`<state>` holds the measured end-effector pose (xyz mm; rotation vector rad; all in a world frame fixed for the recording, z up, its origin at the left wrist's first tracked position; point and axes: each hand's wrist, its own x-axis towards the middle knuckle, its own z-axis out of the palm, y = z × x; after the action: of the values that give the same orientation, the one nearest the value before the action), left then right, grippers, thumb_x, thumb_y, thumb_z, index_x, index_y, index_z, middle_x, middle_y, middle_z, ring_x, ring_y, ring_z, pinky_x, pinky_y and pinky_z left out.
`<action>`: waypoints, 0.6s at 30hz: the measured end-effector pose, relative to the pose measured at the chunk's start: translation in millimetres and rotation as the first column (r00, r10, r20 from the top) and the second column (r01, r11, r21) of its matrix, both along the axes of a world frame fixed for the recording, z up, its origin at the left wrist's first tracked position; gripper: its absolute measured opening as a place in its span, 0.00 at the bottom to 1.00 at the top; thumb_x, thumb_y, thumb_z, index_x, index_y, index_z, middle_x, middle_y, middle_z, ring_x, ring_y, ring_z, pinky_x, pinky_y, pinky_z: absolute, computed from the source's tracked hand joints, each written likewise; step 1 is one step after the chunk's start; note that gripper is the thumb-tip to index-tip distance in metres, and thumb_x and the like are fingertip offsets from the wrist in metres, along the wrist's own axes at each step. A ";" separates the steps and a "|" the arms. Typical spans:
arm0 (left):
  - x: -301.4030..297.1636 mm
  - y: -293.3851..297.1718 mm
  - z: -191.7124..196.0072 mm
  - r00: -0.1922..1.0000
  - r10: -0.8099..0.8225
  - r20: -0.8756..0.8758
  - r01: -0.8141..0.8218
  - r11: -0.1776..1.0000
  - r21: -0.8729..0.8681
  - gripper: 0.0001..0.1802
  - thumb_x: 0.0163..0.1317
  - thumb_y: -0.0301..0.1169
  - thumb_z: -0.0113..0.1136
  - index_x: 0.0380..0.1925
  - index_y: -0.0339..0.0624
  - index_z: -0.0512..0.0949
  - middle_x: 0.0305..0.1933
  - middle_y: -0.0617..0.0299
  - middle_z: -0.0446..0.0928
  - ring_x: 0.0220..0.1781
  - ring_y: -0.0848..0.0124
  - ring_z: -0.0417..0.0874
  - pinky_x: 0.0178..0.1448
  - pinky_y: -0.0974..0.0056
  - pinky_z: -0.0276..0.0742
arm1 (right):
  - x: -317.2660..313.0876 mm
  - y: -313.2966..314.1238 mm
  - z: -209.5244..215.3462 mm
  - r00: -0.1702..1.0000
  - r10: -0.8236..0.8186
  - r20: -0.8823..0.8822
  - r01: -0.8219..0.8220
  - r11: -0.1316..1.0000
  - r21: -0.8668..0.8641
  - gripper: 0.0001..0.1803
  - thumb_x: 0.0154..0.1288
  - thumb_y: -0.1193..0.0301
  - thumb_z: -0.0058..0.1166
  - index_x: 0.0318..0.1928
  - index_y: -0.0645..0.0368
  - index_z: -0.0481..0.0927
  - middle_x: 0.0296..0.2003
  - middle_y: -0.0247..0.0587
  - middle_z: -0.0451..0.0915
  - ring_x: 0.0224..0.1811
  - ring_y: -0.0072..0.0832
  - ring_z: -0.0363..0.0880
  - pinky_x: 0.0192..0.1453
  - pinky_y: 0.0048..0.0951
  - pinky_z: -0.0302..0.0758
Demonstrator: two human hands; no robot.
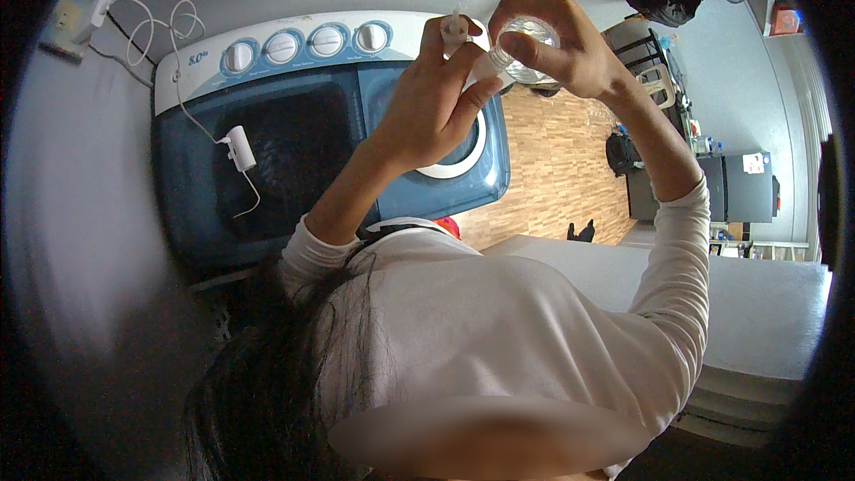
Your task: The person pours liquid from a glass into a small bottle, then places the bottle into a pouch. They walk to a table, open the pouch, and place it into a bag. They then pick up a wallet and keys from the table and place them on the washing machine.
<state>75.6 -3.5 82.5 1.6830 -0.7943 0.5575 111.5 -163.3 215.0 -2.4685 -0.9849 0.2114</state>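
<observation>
The left hand (pixel 435 105) grips a whitish, perhaps plastic piece (pixel 455 33); the right hand (pixel 574 49) clasps a clear, rounded bottle (pixel 538 31).

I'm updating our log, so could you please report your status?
Left hand gripping small translucent item. Right hand holding clear bottle, neck toward left hand. White device on washing machine, away from both hands.

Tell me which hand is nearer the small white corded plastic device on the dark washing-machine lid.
Left. The left hand is beyond and to the right of the device; the right hand, around a clear rounded bottle, is farther right.
</observation>
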 end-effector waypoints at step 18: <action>-10.8 10.9 -17.9 0.999 0.014 -0.050 -0.012 0.999 0.049 0.13 0.61 0.30 0.55 0.44 0.37 0.70 0.50 0.44 0.65 0.53 0.48 0.67 0.59 0.51 0.63 | 4.3 -13.5 -52.3 0.940 -0.149 -0.306 0.231 0.941 0.249 0.22 0.61 0.57 0.54 0.42 0.66 0.80 0.39 0.41 0.82 0.43 0.27 0.77 0.52 0.30 0.72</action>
<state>64.8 7.3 64.6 1.7414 -0.7661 0.5063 115.8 -176.8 162.8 -2.1783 -0.6014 0.3258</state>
